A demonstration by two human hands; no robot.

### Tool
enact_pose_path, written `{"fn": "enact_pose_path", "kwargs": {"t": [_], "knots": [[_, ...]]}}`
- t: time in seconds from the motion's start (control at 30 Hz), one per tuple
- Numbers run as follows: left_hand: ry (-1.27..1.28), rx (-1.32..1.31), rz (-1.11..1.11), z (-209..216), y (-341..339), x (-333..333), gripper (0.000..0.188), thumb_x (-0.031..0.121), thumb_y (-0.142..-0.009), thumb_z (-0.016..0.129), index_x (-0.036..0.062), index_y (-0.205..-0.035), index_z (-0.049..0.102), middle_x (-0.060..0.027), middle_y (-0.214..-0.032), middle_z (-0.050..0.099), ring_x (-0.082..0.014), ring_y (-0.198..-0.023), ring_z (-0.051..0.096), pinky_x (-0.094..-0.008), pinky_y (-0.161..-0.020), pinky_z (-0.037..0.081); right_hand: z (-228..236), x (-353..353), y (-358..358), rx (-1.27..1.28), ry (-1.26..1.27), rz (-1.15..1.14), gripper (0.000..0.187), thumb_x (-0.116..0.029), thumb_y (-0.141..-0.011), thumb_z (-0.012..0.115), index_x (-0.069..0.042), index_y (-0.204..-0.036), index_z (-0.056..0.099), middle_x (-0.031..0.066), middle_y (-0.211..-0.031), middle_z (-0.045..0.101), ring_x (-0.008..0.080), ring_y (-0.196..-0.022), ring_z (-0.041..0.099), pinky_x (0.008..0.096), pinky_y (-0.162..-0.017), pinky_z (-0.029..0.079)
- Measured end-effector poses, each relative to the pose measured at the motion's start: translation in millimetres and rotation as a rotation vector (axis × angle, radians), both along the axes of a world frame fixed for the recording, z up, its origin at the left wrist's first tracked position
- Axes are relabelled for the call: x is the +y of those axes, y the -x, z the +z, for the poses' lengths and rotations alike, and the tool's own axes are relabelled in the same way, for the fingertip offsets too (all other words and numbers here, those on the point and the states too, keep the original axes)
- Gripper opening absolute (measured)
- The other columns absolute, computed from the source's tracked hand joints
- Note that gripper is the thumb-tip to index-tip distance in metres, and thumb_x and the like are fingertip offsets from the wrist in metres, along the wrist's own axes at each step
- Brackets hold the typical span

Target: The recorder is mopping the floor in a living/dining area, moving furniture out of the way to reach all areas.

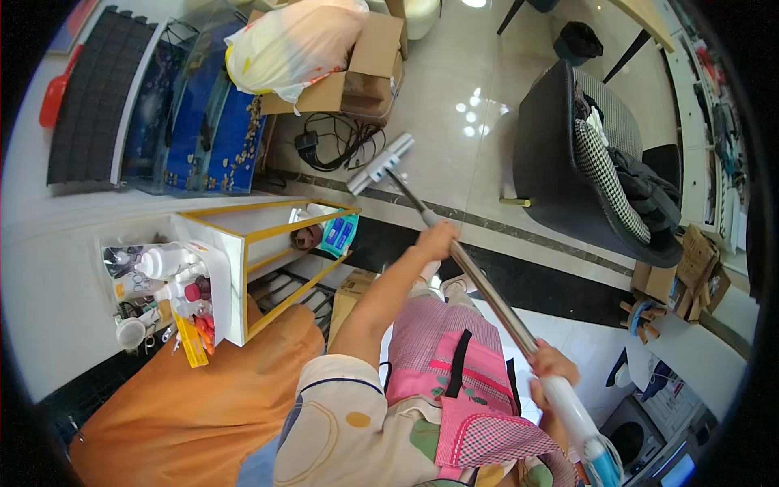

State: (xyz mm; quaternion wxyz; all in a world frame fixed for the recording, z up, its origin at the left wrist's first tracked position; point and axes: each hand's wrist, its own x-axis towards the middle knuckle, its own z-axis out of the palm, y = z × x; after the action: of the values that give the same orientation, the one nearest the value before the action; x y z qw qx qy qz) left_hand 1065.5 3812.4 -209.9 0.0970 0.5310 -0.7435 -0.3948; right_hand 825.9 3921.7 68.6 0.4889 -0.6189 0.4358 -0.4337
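Note:
Both of my hands are closed around the metal pole of a mop (495, 299), which slants across the view from lower right to upper left. My left hand (438, 241) grips it toward the far end, and my right hand (554, 363) holds it nearer my body, next to the thick white part of the handle. A narrow, pale bar-shaped head (381, 164) at the far end is over the tiled floor beside coiled black cables (333, 144). I cannot tell whether it touches the floor. I wear a pink checked apron (442, 341).
Left stand a fish tank (207, 122), an open carton (377, 61) with a plastic bag (296, 49), and a gold-edged shelf unit (243, 284) topped with bottles. A black chair (552, 154) holding clothes and a small bin (578, 42) stand right. Cardboard (694, 272) lies far right.

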Motion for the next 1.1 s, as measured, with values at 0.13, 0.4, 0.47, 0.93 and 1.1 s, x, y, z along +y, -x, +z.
{"fn": "enact_pose_path", "kwargs": {"t": [0.13, 0.4, 0.47, 0.93, 1.1], "knots": [[0.064, -0.025, 0.163, -20, -45, 1, 0.008, 0.012, -0.058, 0.059, 0.0103, -0.062, 0.053, -0.008, -0.074, 0.051, -0.0283, -0.08, 0.049, -0.0371, -0.064, 0.042, -26, -7, -48, -0.02, -0.058, 0.067, 0.018, 0.002, -0.057, 0.057, -0.007, -0.067, 0.045, 0.0069, -0.062, 0.051, 0.0226, -0.065, 0.055, 0.0406, -0.081, 0.04], [0.078, 0.361, 0.091, 11, 90, 53, 0.014, 0.013, -0.056, 0.062, 0.0108, -0.063, 0.051, -0.0095, -0.072, 0.048, -0.0299, -0.08, 0.046, -0.0394, -0.061, 0.039, 85, 2, 27, 0.223, -0.108, 0.004, 0.014, -0.01, -0.059, 0.058, -0.009, -0.061, 0.044, 0.0034, -0.057, 0.051, 0.0197, -0.058, 0.055, 0.0402, -0.076, 0.041], [0.066, 0.449, 0.028, 43, 121, 56, 0.014, 0.013, -0.056, 0.061, 0.0107, -0.065, 0.051, -0.009, -0.072, 0.047, -0.0291, -0.081, 0.045, -0.0398, -0.061, 0.039, 118, 6, 16, 0.299, -0.062, -0.094, 0.016, -0.012, -0.058, 0.06, -0.01, -0.061, 0.044, 0.0035, -0.052, 0.05, 0.0183, -0.053, 0.054, 0.0392, -0.075, 0.042], [-0.001, 0.476, 0.198, 107, 87, 102, 0.008, 0.002, -0.061, 0.053, 0.0079, -0.066, 0.051, -0.0078, -0.073, 0.05, -0.0279, -0.08, 0.047, -0.0377, -0.063, 0.042, 151, 18, 28, 0.182, 0.068, 0.069, 0.02, -0.017, -0.057, 0.066, -0.014, -0.061, 0.046, -0.0024, -0.051, 0.053, 0.0137, -0.05, 0.056, 0.0317, -0.068, 0.044], [0.077, 0.458, 0.355, 87, 51, 117, 0.006, 0.004, -0.06, 0.055, 0.0063, -0.063, 0.051, -0.0088, -0.069, 0.05, -0.028, -0.079, 0.048, -0.0358, -0.064, 0.04, 127, 10, 6, 0.094, -0.009, 0.178, 0.016, -0.007, -0.052, 0.064, -0.013, -0.058, 0.051, 0.0001, -0.054, 0.057, 0.0177, -0.055, 0.06, 0.0343, -0.069, 0.046]]}}
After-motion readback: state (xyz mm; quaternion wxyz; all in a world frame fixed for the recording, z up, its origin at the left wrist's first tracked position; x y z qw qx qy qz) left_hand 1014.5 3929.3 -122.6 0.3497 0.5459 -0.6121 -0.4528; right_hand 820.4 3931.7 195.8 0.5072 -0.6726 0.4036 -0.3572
